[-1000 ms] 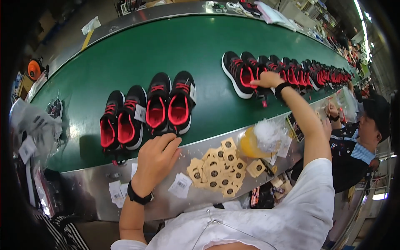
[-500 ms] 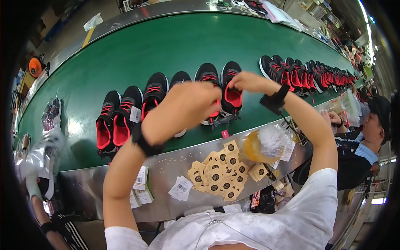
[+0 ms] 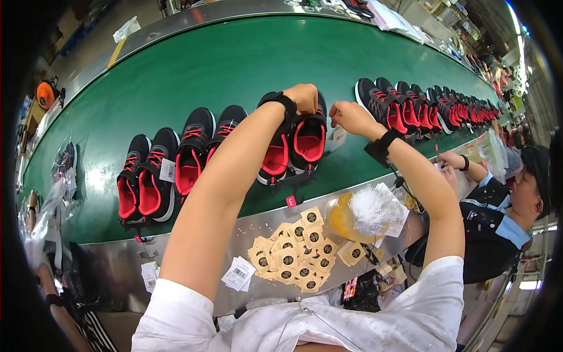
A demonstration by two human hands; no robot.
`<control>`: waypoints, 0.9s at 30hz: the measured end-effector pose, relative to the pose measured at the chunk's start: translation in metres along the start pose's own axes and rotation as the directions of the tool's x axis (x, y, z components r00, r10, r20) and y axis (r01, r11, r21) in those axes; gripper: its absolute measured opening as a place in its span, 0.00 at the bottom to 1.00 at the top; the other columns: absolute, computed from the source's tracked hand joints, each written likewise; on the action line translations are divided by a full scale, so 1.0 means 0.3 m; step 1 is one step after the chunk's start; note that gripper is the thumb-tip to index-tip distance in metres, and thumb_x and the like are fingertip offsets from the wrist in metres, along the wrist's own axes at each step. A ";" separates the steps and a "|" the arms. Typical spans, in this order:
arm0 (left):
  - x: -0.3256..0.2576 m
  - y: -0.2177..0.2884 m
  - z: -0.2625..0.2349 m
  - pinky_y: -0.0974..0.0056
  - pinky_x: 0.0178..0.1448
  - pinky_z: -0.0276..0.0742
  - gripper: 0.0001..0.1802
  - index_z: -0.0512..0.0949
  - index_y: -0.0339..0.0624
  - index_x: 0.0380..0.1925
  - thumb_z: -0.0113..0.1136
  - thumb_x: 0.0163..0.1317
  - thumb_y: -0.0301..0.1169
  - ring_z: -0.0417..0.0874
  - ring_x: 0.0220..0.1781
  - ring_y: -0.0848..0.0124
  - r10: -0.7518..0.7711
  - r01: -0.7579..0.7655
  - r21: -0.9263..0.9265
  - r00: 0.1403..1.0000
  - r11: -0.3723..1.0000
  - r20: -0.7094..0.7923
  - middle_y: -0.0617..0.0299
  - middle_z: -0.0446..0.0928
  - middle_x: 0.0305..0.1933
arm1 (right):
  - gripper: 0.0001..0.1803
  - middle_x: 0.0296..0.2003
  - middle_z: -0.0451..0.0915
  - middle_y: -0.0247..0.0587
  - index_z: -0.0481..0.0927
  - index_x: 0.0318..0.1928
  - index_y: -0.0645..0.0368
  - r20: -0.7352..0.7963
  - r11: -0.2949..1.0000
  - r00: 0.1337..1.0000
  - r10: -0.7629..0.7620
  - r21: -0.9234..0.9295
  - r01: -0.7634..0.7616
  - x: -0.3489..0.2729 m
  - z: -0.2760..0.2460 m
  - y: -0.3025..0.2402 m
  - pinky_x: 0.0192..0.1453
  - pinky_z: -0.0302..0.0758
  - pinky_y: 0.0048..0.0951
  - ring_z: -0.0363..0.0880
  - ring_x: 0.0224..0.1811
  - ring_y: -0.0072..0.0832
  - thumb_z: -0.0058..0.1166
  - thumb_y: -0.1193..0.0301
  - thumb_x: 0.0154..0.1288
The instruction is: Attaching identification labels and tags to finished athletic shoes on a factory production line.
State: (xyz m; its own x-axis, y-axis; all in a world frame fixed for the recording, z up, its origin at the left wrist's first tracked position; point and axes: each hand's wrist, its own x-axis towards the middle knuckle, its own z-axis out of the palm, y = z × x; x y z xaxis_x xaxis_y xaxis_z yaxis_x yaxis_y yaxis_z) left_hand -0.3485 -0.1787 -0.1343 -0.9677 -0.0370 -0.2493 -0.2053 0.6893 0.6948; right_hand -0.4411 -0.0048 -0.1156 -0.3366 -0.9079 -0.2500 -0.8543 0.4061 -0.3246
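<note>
A black sneaker with red laces and a red lining [image 3: 308, 141] stands on the green belt [image 3: 246, 64], toe away from me. My left hand [image 3: 303, 98] is closed over its lace area; what its fingers grip is hidden. Just right of that shoe, my right hand [image 3: 353, 119] has thumb and finger pinched together. A blurred pale hang tag [image 3: 336, 137] dangles below those fingertips. The matching sneaker [image 3: 274, 159] stands to the left, partly behind my left forearm.
More sneakers [image 3: 153, 182] line the belt leftward, and a long row [image 3: 404, 108] runs right. On the metal ledge lie brown cards [image 3: 287, 259], white barcode tags [image 3: 239, 273] and a bundle of white tag strings [image 3: 375, 210]. A co-worker [image 3: 492, 217] sits at the right.
My left hand has moved up and right onto the shoe's laces. The shoes appear farther left. A pale tag now shows under my right hand, which stays nearly in place.
</note>
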 end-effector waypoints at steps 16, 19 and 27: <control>-0.098 -0.027 0.080 0.59 0.39 0.76 0.06 0.81 0.37 0.26 0.61 0.45 0.25 0.82 0.34 0.57 0.056 -0.039 0.049 0.908 0.998 -0.415 0.51 0.81 0.29 | 0.10 0.24 0.77 0.53 0.77 0.27 0.62 -0.568 0.942 0.764 -0.307 -0.294 0.160 0.066 0.098 -0.106 0.32 0.73 0.47 0.77 0.30 0.51 0.52 0.68 0.59; -0.085 -0.008 0.107 0.58 0.34 0.74 0.07 0.79 0.32 0.28 0.57 0.49 0.24 0.80 0.29 0.59 0.233 -0.097 0.280 0.829 0.955 -0.508 0.51 0.79 0.24 | 0.10 0.23 0.78 0.47 0.76 0.28 0.62 -0.379 0.936 0.862 -0.336 -0.238 0.260 0.102 0.064 0.001 0.27 0.73 0.39 0.77 0.24 0.40 0.52 0.67 0.61; -0.213 -0.029 0.066 0.70 0.40 0.81 0.09 0.78 0.29 0.37 0.58 0.57 0.21 0.80 0.29 0.71 -0.230 -0.221 -0.955 0.937 0.201 -0.265 0.56 0.78 0.31 | 0.14 0.34 0.79 0.34 0.77 0.44 0.68 0.228 0.265 0.974 -0.012 0.940 -0.217 0.012 -0.080 -0.095 0.39 0.77 0.17 0.76 0.31 0.16 0.50 0.68 0.67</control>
State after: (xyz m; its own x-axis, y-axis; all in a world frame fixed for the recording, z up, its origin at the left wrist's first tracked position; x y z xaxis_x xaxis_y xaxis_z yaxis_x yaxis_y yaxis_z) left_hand -0.2821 -0.1680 -0.1377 -0.8979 -0.3844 -0.2144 0.0329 -0.5443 0.8383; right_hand -0.4273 -0.0223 -0.0854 -0.2267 -0.8649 -0.4477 0.2192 0.4026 -0.8887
